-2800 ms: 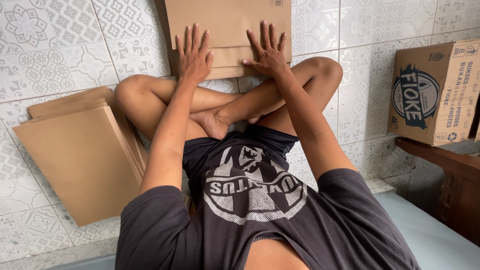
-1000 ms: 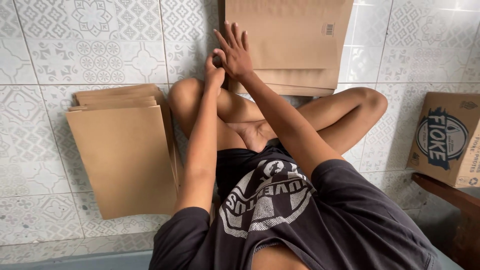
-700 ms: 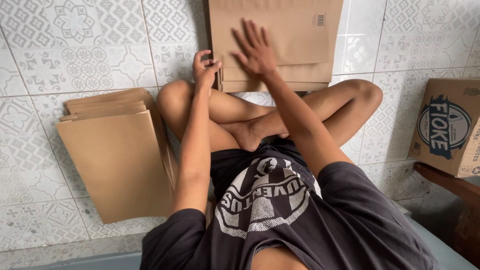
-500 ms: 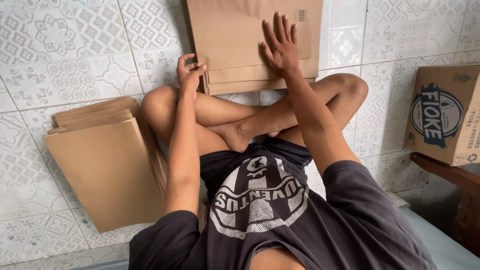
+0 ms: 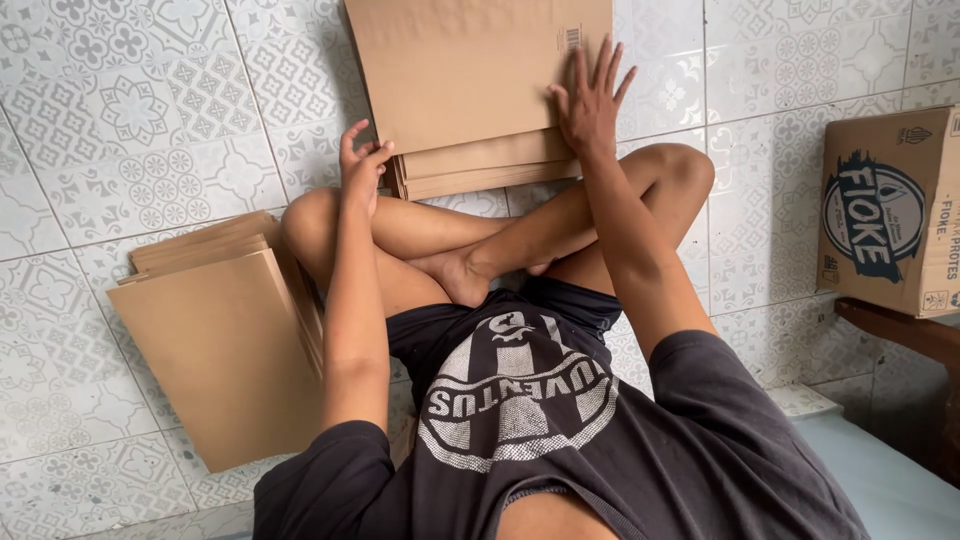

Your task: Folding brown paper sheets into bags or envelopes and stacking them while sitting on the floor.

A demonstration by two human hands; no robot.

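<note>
A stack of flat brown cardboard sheets (image 5: 465, 85) lies on the tiled floor in front of my crossed legs. My right hand (image 5: 590, 100) rests flat on the top sheet near its right edge, fingers spread. My left hand (image 5: 362, 165) is at the stack's near left corner, above my left knee. Its fingers are loosely curled and its fingertips touch the sheet edges. Neither hand lifts anything.
A second pile of flat cardboard sheets (image 5: 225, 350) lies to my left, beside my knee. A printed cardboard box (image 5: 890, 210) stands at the right on a dark wooden bench (image 5: 900, 335). Patterned grey-white tiles (image 5: 130, 110) cover the floor.
My right hand has slid from beside my left hand at the stack's left side across the top sheet to its right side. The left hand stays at the near left corner.
</note>
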